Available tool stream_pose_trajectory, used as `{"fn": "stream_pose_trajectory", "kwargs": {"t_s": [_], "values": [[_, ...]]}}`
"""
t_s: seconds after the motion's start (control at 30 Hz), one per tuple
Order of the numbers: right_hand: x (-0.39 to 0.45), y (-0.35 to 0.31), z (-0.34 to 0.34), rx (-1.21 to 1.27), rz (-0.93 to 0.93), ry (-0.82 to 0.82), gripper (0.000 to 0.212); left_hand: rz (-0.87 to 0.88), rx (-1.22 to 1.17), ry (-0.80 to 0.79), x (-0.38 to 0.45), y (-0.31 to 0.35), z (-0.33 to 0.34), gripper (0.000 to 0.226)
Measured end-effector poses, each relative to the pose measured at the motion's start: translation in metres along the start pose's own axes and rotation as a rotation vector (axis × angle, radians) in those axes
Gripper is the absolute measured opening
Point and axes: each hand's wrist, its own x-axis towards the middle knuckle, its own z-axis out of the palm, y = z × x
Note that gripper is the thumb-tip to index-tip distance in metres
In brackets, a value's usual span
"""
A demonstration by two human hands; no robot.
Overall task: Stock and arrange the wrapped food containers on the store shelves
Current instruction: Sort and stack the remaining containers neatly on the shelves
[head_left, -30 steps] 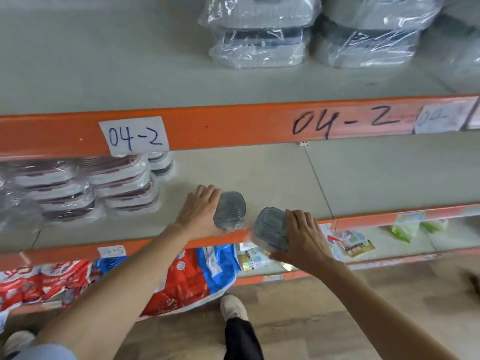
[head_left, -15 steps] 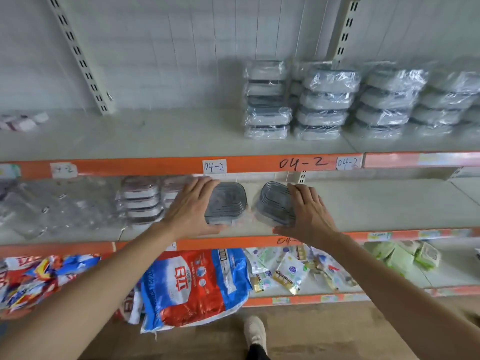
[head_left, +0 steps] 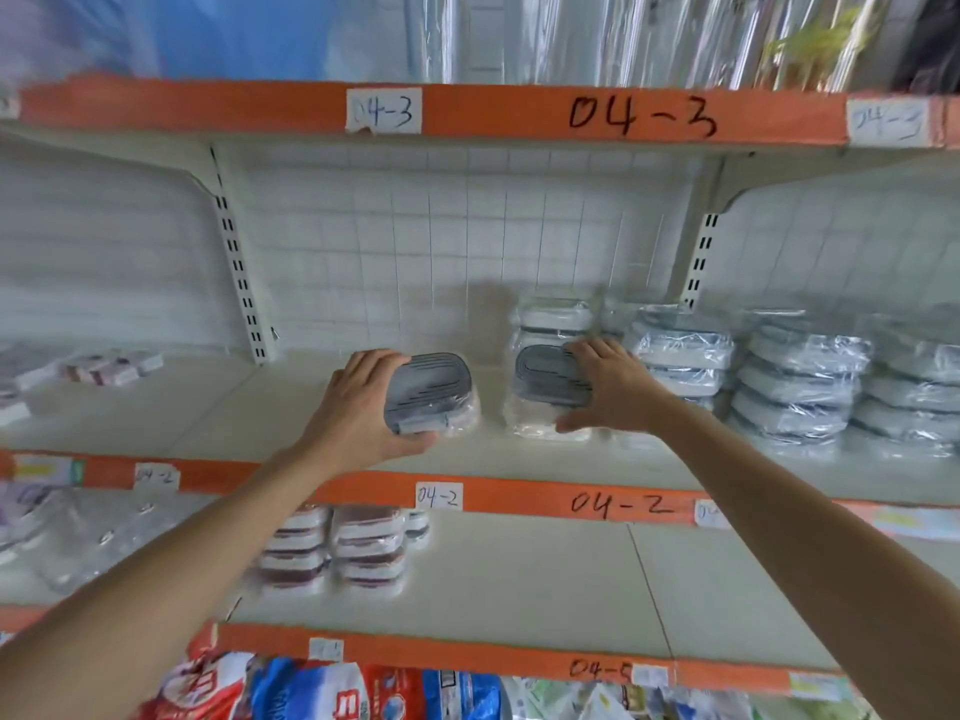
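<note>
My left hand [head_left: 358,407] grips a wrapped grey-lidded food container [head_left: 434,392] just above the 04-2 shelf [head_left: 208,418], fingers over the lid and thumb under its front edge. My right hand [head_left: 608,387] grips a second wrapped grey-lidded container [head_left: 545,381] that sits at shelf level right in front of a stack of wrapped containers [head_left: 553,319]. More stacks of the same wrapped containers [head_left: 800,387] fill the shelf to the right.
An orange 04-2 rail [head_left: 519,498] fronts this shelf; the 04-3 rail [head_left: 519,111] runs overhead. Red-lidded wrapped containers [head_left: 337,548] stand on the shelf below. Small packs [head_left: 109,366] lie at the far left. Bags [head_left: 311,688] sit at the bottom.
Both hands have lifted their containers from the lower shelf level up onto the 04-2 shelf, and my view has tilted upward to show the 04-3 rail.
</note>
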Motion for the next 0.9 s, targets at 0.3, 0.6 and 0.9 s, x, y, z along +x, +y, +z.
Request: {"fn": "stream_pose_trajectory", "kwargs": {"t_s": [0.3,0.6,0.9], "values": [[0.097,0.035,0.014,-0.173,-0.056,-0.282,0.107,-0.016,-0.097,0.035,0.081,0.003,0.017,0.097],[0.090,0.063,-0.044,-0.021,-0.097,-0.165,0.090,0.065,-0.089,-0.046,0.162,0.034,0.068,0.094],[0.070,0.068,-0.049,-0.054,-0.084,-0.113,0.062,0.146,-0.254,-0.265,0.196,0.059,0.120,0.097]]}}
